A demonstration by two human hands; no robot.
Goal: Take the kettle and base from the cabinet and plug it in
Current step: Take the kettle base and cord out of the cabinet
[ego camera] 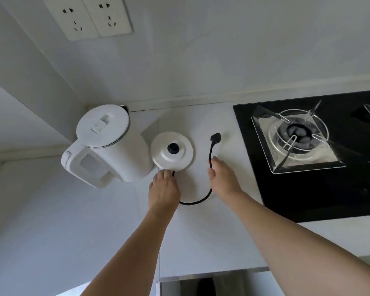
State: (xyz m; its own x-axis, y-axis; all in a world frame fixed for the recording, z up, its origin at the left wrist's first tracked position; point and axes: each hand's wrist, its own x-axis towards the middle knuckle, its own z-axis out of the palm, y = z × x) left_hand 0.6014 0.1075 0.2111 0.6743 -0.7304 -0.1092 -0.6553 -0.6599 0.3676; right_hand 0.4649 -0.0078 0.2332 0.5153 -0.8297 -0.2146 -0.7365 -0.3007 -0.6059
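A white kettle (107, 144) stands on the white counter in the corner, lid shut, handle toward me. Right beside it lies the round white base (172, 150) with a black connector in its middle. A black cord (198, 200) runs from the base's front edge in a loop to a black plug (215, 137) lying on the counter. My left hand (163, 188) rests at the base's front edge, fingers on the cord where it leaves the base. My right hand (222, 178) pinches the cord a little below the plug. Two white wall sockets (88, 17) sit high on the wall.
A black glass gas hob (254, 167) with a metal burner (298, 133) fills the counter to the right of the cord. The white counter (201, 231) extends toward me; below its front edge a dark opening (203, 285) shows.
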